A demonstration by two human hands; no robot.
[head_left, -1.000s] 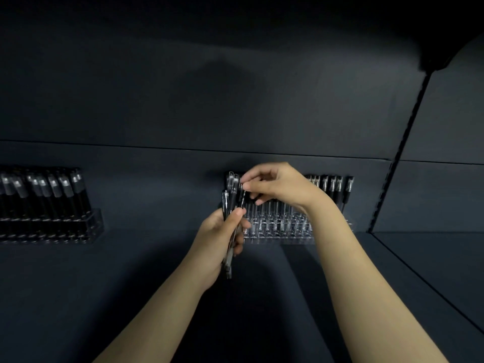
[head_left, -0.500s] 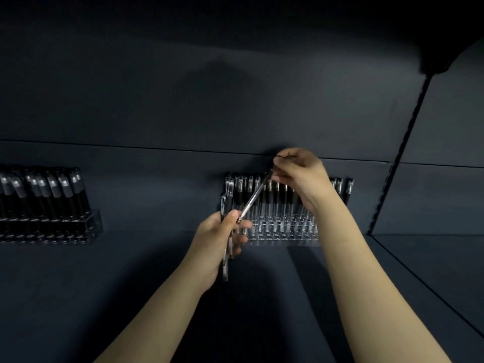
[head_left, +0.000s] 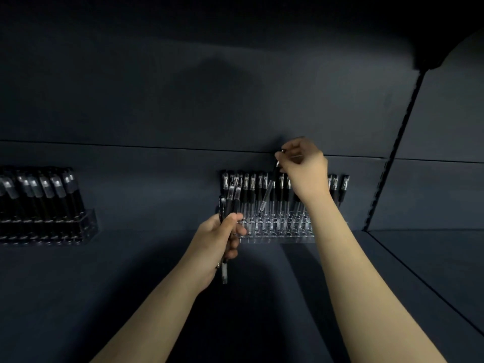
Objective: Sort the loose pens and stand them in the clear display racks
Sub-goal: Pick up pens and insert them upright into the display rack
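Pens (head_left: 252, 184) stand cap-up in the clear rack (head_left: 277, 233) at the far middle of the shelf (head_left: 157, 284). Your right grip (head_left: 305, 166) pinches one pen (head_left: 268, 191) by its top end, tilted, its tip just above the rack's near rows. Your left grip (head_left: 220, 239), nearer and to the left, is wrapped round a bundle of pens (head_left: 231, 195) held upright. At the far left a second rack (head_left: 87, 221) holds dark pens.
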